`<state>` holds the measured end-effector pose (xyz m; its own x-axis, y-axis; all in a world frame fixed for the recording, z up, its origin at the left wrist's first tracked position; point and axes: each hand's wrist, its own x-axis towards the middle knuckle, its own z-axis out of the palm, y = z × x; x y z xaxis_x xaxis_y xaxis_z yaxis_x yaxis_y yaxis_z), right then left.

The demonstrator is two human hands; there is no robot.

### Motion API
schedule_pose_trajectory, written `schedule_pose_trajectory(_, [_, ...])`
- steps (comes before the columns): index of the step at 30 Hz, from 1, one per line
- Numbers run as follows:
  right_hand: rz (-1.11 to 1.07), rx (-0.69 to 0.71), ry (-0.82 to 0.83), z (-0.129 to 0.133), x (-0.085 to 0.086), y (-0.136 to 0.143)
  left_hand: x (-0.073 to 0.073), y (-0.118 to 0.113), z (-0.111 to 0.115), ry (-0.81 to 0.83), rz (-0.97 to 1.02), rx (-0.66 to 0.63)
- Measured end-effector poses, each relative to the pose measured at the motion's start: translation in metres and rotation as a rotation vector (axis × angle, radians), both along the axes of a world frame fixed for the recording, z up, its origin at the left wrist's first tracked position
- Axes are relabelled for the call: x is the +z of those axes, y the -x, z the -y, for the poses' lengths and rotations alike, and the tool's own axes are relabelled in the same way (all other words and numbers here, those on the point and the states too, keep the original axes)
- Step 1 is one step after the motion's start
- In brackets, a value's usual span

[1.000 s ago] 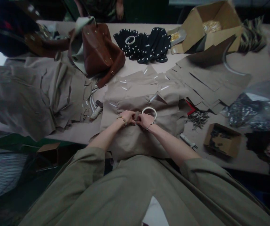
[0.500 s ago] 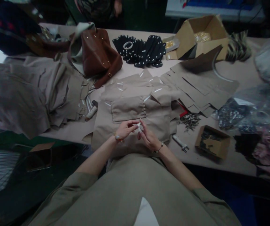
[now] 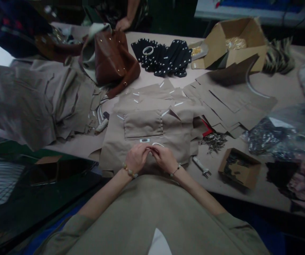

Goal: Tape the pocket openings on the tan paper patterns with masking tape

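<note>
On the table (image 3: 287, 85), beige fabric (image 3: 179, 140) lies beneath left hand (image 3: 136, 157) and right hand (image 3: 165, 159), both narrowed, contents unclear.

Open room above stitched pocket (image 3: 143, 124); rightward along table (image 3: 212, 183), pronged tool (image 3: 200, 164) (lying flat) and small box (image 3: 253, 176) obstruct.

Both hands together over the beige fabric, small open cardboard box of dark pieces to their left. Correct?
Wrong side: left hand and right hand are together over the beige fabric, but the head view shows the small open brown cardboard box to their right.
</note>
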<state>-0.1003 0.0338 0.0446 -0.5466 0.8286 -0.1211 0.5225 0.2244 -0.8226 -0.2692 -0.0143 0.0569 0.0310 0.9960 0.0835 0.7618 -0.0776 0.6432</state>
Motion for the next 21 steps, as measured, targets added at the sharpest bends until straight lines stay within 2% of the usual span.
schedule_pose_trajectory(2, [-0.045,0.008,0.084,-0.004,-0.002,0.000,-0.001,-0.004,-0.002,0.041,-0.034,0.008])
schedule_pose_trajectory(4, [-0.180,-0.039,0.309,-0.010,-0.010,0.000,0.002,-0.007,-0.003,0.062,-0.034,0.000])
schedule_pose_trajectory(6, [-0.338,-0.173,0.532,-0.018,-0.021,-0.004,0.003,-0.007,-0.005,0.087,0.006,-0.016])
schedule_pose_trajectory(7, [-0.397,-0.264,0.575,-0.024,-0.025,-0.007,0.001,-0.005,-0.008,0.121,0.039,-0.001])
schedule_pose_trajectory(8, [-0.427,-0.353,0.555,-0.032,-0.027,-0.011,-0.003,-0.001,-0.013,0.180,0.078,0.037])
schedule_pose_trajectory(10, [-0.367,-0.468,0.369,-0.054,-0.026,-0.023,-0.017,0.012,-0.028,0.357,0.165,0.155])
schedule_pose_trajectory(12, [-0.147,-0.502,0.125,-0.083,-0.019,-0.034,-0.035,0.027,-0.048,0.550,0.245,0.232])
schedule_pose_trajectory(15, [0.262,-0.457,-0.148,-0.132,-0.011,-0.042,-0.055,0.039,-0.076,0.732,0.267,0.208])
schedule_pose_trajectory(18, [0.534,-0.366,-0.263,-0.167,-0.013,-0.041,-0.060,0.032,-0.094,0.816,0.048,0.163])
schedule_pose_trajectory(21, [0.642,-0.328,-0.225,-0.179,-0.019,-0.035,-0.061,0.018,-0.107,0.839,-0.235,0.147])
